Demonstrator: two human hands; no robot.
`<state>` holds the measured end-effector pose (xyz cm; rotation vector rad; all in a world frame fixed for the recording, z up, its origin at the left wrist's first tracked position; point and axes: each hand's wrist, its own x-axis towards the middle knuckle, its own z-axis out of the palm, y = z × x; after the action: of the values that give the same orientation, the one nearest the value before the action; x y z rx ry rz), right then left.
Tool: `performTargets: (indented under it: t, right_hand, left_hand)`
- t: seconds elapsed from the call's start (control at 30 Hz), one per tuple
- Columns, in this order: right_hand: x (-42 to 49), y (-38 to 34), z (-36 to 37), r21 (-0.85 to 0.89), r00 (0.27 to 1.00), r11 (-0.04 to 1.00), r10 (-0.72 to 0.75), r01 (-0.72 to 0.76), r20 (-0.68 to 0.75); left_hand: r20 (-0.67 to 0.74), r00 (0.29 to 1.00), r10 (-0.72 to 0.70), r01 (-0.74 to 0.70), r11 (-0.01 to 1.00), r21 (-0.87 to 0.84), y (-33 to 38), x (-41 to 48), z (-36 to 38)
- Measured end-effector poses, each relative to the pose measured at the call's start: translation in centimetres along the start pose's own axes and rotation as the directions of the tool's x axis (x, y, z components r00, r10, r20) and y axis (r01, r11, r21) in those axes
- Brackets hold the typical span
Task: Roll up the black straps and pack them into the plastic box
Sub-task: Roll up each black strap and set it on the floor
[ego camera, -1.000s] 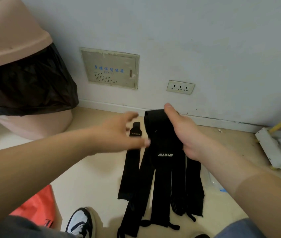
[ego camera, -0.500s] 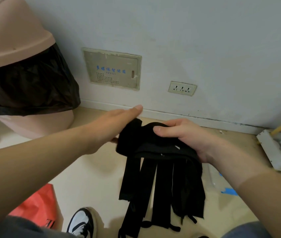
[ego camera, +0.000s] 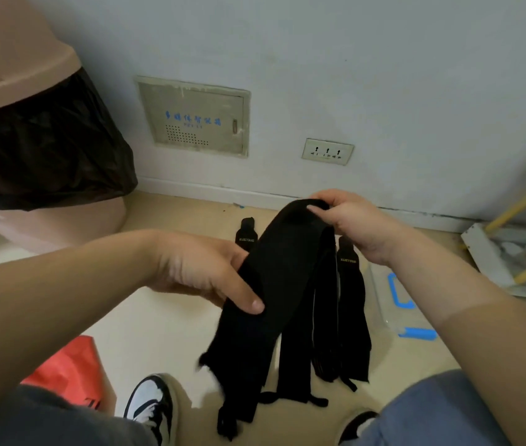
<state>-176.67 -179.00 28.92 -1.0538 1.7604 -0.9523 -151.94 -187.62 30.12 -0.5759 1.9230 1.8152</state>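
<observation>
A long black strap (ego camera: 274, 268) is held up over the floor between both hands. My right hand (ego camera: 348, 223) pinches its upper end, fingers curled over the fold. Lower down, my left hand (ego camera: 203, 268) grips the strap's left edge, thumb lying across the fabric. The strap's tail hangs blurred toward my shoe. Several more black straps (ego camera: 348, 304) lie side by side on the floor beneath, two with small printed labels. A clear plastic box (ego camera: 393, 304) with blue clips sits on the floor right of them, partly hidden by my right forearm.
A pink bin with a black liner (ego camera: 39, 149) stands at the left against the wall. A red bag (ego camera: 71, 371) lies by my left knee, near my white and black shoe (ego camera: 152, 403). A white rack with yellow bars (ego camera: 519, 252) is at the right.
The strap bundle that my right hand gathered has been drawn out into one long strap. My left hand, open and reaching before, now grips that strap lower down. My right hand rose toward the wall.
</observation>
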Motion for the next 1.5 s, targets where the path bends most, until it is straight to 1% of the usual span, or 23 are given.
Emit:
performTargets:
  t: [0.07, 0.13, 0.2, 0.27, 0.3, 0.33, 0.37, 0.43, 0.47, 0.53, 0.63, 0.7, 0.77, 0.83, 0.87, 0.93, 1.03, 1.13, 1.2, 1.27, 1.3, 1.37, 1.5]
  right_hand:
    - [0.3, 0.7, 0.4, -0.112, 0.979, 0.993, 0.0, -0.024, -0.206]
    - [0.0, 0.6, 1.5, -0.155, 0.951, 0.988, -0.045, -0.004, -0.306]
    - [-1.0, 0.0, 1.9, -0.111, 0.968, 0.988, -0.132, 0.11, -0.212]
    - [-2.3, -1.0, 2.2, -0.057, 0.967, 0.966, -0.249, 0.252, 0.061]
    - [-3.2, -1.3, 2.5, -0.068, 0.929, 0.944, -0.301, 0.322, 0.216]
    - [-3.9, -1.5, 2.9, -0.113, 0.884, 0.91, -0.348, 0.399, 0.314]
    - [-4.2, -1.4, 3.2, -0.174, 0.858, 0.867, -0.397, 0.468, 0.326]
    - [-3.9, -1.3, 3.7, -0.255, 0.824, 0.783, -0.531, 0.567, 0.199]
    - [-3.8, -1.4, 3.9, -0.267, 0.801, 0.757, -0.582, 0.597, 0.14]
    - [-3.4, -1.5, 4.2, -0.241, 0.773, 0.737, -0.625, 0.631, 0.113]
    - [-3.2, -1.4, 5.9, -0.153, 0.802, 0.787, -0.581, 0.597, 0.143]
    - [-3.2, -1.6, 7.1, -0.152, 0.815, 0.801, -0.574, 0.579, 0.08]
    - [-2.9, -2.2, 7.4, -0.038, 0.864, 0.864, -0.502, 0.501, -0.04]
    - [-2.5, -2.6, 7.0, 0.096, 0.919, 0.919, -0.368, 0.383, -0.14]
    - [-2.3, -2.5, 6.6, 0.149, 0.944, 0.938, -0.289, 0.312, -0.157]
    - [-2.1, -2.0, 6.2, 0.253, 0.98, 0.951, -0.144, 0.176, -0.14]
    - [-2.2, -1.8, 6.2, 0.378, 0.995, 0.924, -0.03, 0.063, -0.092]
    - [-2.3, -1.6, 6.0, 0.421, 0.996, 0.905, -0.019, 0.056, -0.091]
    - [-2.3, -1.5, 5.9, 0.438, 0.996, 0.897, -0.022, 0.06, -0.09]
    - [-2.5, -1.4, 5.9, 0.458, 0.998, 0.888, -0.007, 0.034, -0.061]
    - [-2.6, -1.5, 6.0, 0.469, 0.999, 0.883, 0.003, 0.012, -0.032]
    - [-2.7, -1.3, 5.9, 0.466, 1.0, 0.884, 0.012, -0.023, 0.028]
    - [-3.1, -1.4, 6.0, 0.452, 0.995, 0.891, -0.003, -0.042, 0.099]
  left_hand:
    - [-0.13, 0.99, 0.05, -0.058, 0.997, -0.06, 0.7, 0.1, 0.8]
    - [-0.314, 0.944, 0.096, -0.164, 0.967, -0.195, 1.6, 0.3, 1.3]
    - [-0.456, 0.885, 0.095, -0.27, 0.902, -0.337, 2.3, 0.5, 1.2]
    - [-0.552, 0.832, 0.061, -0.35, 0.829, -0.436, 2.7, 0.4, 0.7]
    - [-0.576, 0.817, 0.038, -0.37, 0.801, -0.472, 2.8, 0.4, 0.5]
    - [-0.585, 0.811, 0.012, -0.376, 0.777, -0.506, 3.0, 0.3, 0.4]
    - [-0.586, 0.81, -0.009, -0.372, 0.764, -0.527, 3.1, 0.2, 0.4]
    - [-0.574, 0.818, -0.05, -0.345, 0.755, -0.557, 3.3, 0.2, 0.6]
    - [-0.561, 0.824, -0.073, -0.321, 0.757, -0.569, 3.5, 0.2, 0.8]
    - [-0.535, 0.839, -0.098, -0.27, 0.779, -0.566, 3.3, 0.2, 0.9]
    - [-0.527, 0.84, -0.129, -0.23, 0.795, -0.561, 3.2, -0.3, 0.9]
    - [-0.489, 0.86, -0.145, -0.176, 0.816, -0.551, 3.3, -0.9, 1.2]
    - [-0.465, 0.87, -0.162, -0.056, 0.905, -0.422, 3.2, -1.3, 1.1]
    - [-0.557, 0.817, -0.149, 0.043, 0.979, -0.2, 2.7, -1.5, 0.5]
    - [-0.639, 0.759, -0.122, 0.071, 0.992, -0.105, 2.3, -1.6, 0.0]
    - [-0.751, 0.66, -0.004, 0.015, 1.0, 0.008, 1.9, -1.6, -0.4]
    - [-0.698, 0.707, 0.115, -0.189, 0.982, -0.029, 2.1, -1.3, 0.0]
    - [-0.694, 0.712, 0.11, -0.265, 0.957, -0.12, 2.5, -1.1, 0.1]
    - [-0.636, 0.772, -0.005, -0.18, 0.957, -0.227, 2.4, -1.2, -0.3]
    - [-0.517, 0.851, -0.089, -0.03, 0.976, -0.217, 2.2, -1.3, -0.1]
    - [-0.492, 0.867, -0.073, -0.017, 0.984, -0.177, 2.0, -1.2, 0.1]
    - [-0.536, 0.844, 0.005, -0.108, 0.981, -0.161, 1.9, -0.9, 0.5]
    - [-0.703, 0.707, 0.079, -0.357, 0.897, -0.259, 1.6, -0.6, -0.2]
